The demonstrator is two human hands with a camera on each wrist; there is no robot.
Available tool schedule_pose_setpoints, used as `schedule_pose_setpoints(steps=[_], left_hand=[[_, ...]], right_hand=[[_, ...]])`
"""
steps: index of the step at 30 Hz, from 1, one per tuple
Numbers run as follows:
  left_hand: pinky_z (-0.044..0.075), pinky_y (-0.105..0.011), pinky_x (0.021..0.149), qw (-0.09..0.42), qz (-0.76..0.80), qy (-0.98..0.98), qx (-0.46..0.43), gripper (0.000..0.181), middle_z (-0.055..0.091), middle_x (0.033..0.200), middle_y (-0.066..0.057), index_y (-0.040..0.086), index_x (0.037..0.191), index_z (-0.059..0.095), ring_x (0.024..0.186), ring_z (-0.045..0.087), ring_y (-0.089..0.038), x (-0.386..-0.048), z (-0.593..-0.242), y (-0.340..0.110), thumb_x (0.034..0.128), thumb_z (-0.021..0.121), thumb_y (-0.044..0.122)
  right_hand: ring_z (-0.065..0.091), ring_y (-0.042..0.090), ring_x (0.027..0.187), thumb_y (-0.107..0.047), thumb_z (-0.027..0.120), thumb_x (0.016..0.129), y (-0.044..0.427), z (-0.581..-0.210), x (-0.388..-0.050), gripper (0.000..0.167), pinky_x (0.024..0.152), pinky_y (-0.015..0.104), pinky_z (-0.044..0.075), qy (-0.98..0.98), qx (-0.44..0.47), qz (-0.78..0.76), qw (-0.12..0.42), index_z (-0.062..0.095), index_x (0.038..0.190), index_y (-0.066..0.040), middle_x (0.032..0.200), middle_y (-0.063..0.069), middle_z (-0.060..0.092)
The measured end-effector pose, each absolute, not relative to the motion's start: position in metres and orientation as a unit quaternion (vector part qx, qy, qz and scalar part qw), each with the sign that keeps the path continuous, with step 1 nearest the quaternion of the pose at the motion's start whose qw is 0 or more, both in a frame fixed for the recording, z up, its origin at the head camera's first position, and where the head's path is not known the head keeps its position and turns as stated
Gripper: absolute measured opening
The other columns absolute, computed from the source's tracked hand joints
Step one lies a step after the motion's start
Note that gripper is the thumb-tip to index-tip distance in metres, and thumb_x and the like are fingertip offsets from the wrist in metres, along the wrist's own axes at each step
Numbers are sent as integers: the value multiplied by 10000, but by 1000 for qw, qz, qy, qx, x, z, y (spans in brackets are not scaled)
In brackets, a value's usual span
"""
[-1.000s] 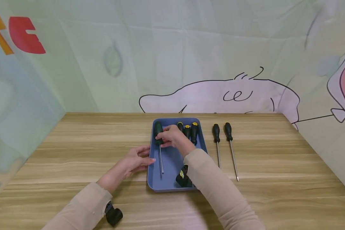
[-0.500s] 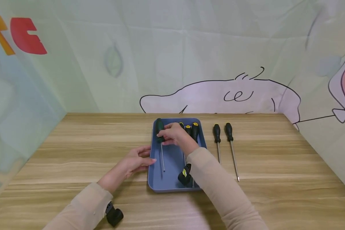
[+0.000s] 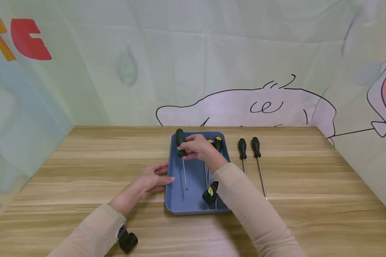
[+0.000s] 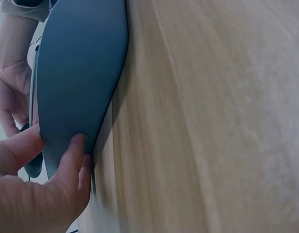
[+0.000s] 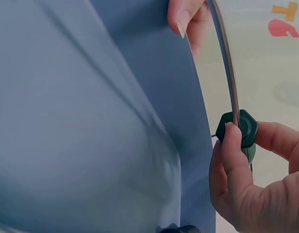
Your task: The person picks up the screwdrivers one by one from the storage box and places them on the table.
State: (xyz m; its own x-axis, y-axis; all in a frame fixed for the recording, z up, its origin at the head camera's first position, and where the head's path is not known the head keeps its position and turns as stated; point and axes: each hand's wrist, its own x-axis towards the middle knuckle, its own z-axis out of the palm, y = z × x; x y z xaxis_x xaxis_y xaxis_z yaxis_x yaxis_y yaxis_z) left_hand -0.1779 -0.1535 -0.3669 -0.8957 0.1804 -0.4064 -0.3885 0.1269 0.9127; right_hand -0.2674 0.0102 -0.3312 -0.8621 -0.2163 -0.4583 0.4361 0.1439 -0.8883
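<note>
I count one blue tray, one green-handled screwdriver, one table, two black screwdrivers on it, at least two tray screwdrivers (partly covered, exact number unclear), one left hand, one right hand, two sleeves, two wrist cameras.

Left hand at the tray's left side, thumb over the edge, fingers against the outside, pinching there! And the right hand, over the tray's far half, thumb and fingers curled in a grip! Right forearm angles past the tray's near right corner; left forearm slants in from its near left.
</note>
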Motion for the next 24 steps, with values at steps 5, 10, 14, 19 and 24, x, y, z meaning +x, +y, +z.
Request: schedule_pose_setpoints(steps=[5, 10, 14, 19, 24], left_hand=[[517, -392, 869, 217, 658, 718, -71, 674, 352, 1403, -273, -23, 1430, 286, 994, 588, -229, -178, -368, -153, 854, 635, -18], [511, -406, 878, 218, 658, 717, -70, 678, 347, 1406, -276, -26, 1431, 280, 1014, 577, -240, -178, -368, -153, 855, 636, -16], [512, -406, 875, 219, 659, 716, -70, 677, 345, 1407, -277, -29, 1430, 280, 1014, 577, -242, -178, -367, -153, 854, 636, -18], [512, -408, 877, 219, 658, 717, -66, 669, 347, 1406, -277, -32, 1428, 280, 1019, 574, -246, -178, -368, -154, 858, 631, -18], [511, -406, 877, 219, 660, 716, -64, 666, 347, 1406, -278, -33, 1428, 280, 1040, 570, -263, -178, -367, -154, 859, 627, -22]], right_hand=[[601, 232, 763, 2, 664, 827, 15, -329, -268, 512, 514, 242, 549, 711, 77, -653, 250, 471, 1301, -6, 974, 183, 556], [596, 228, 783, -8, 663, 832, 20, -324, -269, 525, 545, 251, 559, 711, 76, -651, 253, 460, 1316, -14, 994, 177, 546], [595, 230, 786, -2, 660, 830, 23, -322, -269, 543, 543, 249, 558, 706, 74, -655, 257, 448, 1330, -14, 1004, 181, 544], [586, 232, 778, 10, 656, 829, 27, -319, -269, 566, 524, 244, 550, 699, 74, -662, 260, 428, 1346, -18, 1011, 188, 537], [574, 231, 774, 28, 648, 826, 31, -318, -270, 582, 516, 239, 543, 694, 80, -666, 261, 413, 1355, -32, 1022, 189, 525]])
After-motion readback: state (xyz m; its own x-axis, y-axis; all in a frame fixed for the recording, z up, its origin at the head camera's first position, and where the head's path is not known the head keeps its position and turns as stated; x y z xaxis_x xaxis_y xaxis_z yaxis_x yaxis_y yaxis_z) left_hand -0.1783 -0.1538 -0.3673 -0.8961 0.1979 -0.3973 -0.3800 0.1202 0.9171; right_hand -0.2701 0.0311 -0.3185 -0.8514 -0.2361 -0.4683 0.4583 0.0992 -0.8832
